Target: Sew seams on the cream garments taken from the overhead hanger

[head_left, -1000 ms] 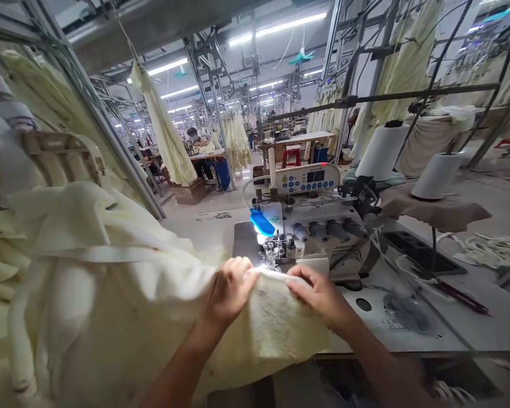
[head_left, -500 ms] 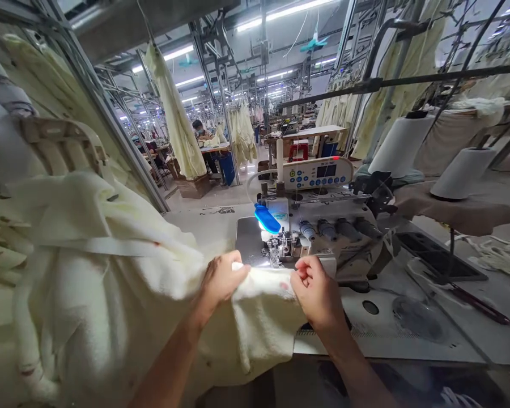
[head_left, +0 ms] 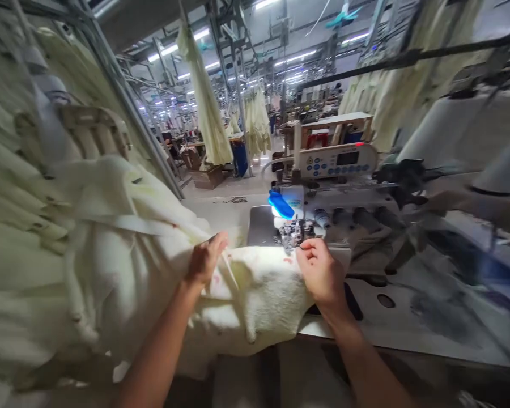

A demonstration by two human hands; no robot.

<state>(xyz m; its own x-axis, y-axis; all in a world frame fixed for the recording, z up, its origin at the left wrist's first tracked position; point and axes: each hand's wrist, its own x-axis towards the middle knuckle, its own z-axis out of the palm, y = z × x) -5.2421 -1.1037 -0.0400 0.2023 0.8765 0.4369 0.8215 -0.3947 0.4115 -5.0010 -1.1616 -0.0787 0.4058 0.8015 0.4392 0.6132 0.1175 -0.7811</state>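
A cream fleecy fabric piece (head_left: 276,283) with small reddish marks lies in front of an overlock sewing machine (head_left: 348,198). Its upper edge runs close to the machine's needle area (head_left: 295,232). My right hand (head_left: 321,269) pinches the fabric's right corner just beside the presser foot. At the left, my left hand (head_left: 206,258) is closed on the cloth, with a thin pale strip hanging from near its fingers. A larger cream garment (head_left: 114,238) hangs left of that hand, draped from a beige clamp hanger (head_left: 93,127).
A blue plastic guard (head_left: 280,204) sits above the needle. White thread cones (head_left: 433,130) stand at the right. A metal rail (head_left: 408,59) crosses the upper right. Behind are hanging garments (head_left: 204,102) and a cardboard box (head_left: 208,177).
My left hand has moved left and up, so more fabric shows between the hands. The fabric edge has come nearer the needle. The camera view has shifted left.
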